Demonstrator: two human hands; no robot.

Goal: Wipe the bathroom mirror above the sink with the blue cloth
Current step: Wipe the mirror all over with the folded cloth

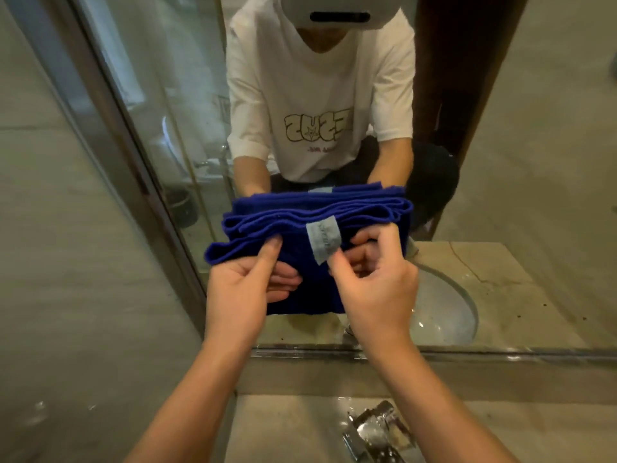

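1. Writing first: we read mirrored block letters "SUS" in the reflection of our white short-sleeved T-shirt, with a small pink line beneath that is too small to read.
2. We see a pale grey sewn-in label on the folded royal-blue microfibre cloth; its print is too blurred to read.
3. We hold the cloth up in both hands in front of the lower part of the metal-framed bathroom mirror; whether it touches the glass we cannot tell. Its layered top edges show, and its reflection sits just above it.
4. Our left hand grips the cloth's left side, thumb pressed on the front, fingers curled behind the fabric.
5. Our right hand pinches the right side just beside the label, fingers bent round the folds.
6. Containers: the round white basin appears only as a reflection, lower right of the cloth, with a wet sheen inside; what it holds we cannot tell.
7. A shiny chrome tap stands on the beige stone counter below our wrists.
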